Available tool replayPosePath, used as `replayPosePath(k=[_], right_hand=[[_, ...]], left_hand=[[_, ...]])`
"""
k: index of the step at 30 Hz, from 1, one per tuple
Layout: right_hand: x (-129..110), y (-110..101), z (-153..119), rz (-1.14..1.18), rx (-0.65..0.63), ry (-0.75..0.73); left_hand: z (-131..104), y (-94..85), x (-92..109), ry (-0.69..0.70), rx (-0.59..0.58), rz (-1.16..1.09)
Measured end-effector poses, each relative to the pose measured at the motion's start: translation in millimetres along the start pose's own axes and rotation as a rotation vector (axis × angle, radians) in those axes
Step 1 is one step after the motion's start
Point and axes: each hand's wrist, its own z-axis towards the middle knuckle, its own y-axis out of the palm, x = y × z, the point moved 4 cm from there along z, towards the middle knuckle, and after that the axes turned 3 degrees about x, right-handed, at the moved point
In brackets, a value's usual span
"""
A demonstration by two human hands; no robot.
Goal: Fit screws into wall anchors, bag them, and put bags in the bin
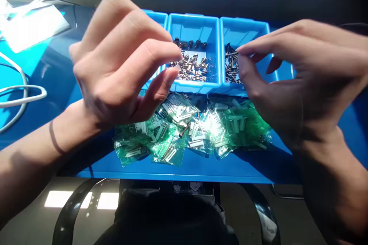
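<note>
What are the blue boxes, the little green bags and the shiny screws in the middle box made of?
The blue boxes look like smooth, glossy plastic: thick molded walls with rounded rims. The little green bags seem to be thin plastic film, because they're crinkly, shiny and see-through. The shiny screws look like bright silvery metal, maybe plated steel, since they glint.

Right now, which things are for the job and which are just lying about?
Seem part of the job:
dark screw at the right hand
blue bins of screws, by the left hand
packets

Probably just lying about:
white cable
white sheet
</note>
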Motion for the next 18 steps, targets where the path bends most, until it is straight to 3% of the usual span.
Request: replayPosePath(k=[3, 5, 10, 13, 18], right_hand=[[-11, -2, 11, -0.287, 0.176, -0.062], [-22, 0, 14, -0.284, 0.192, -0.188], [-43, 17, 8, -0.020, -0.090, -0.437], [-49, 23, 6, 0.105, -0.225, -0.450], [-54, 27, 6, 0.114, -0.354, -0.455]], left_hand=[[0, 1.4, 2, 0.022, 0.049, 0.002], [0, 2.5, 2, 0.034, 0.080, -0.005], [0, 5.5, -1, 0.006, 0.070, 0.016], [-1, 5.5, -2, 0.001, 0.064, 0.023], [-2, 6.9, -1, 0.010, 0.062, 0.021]])
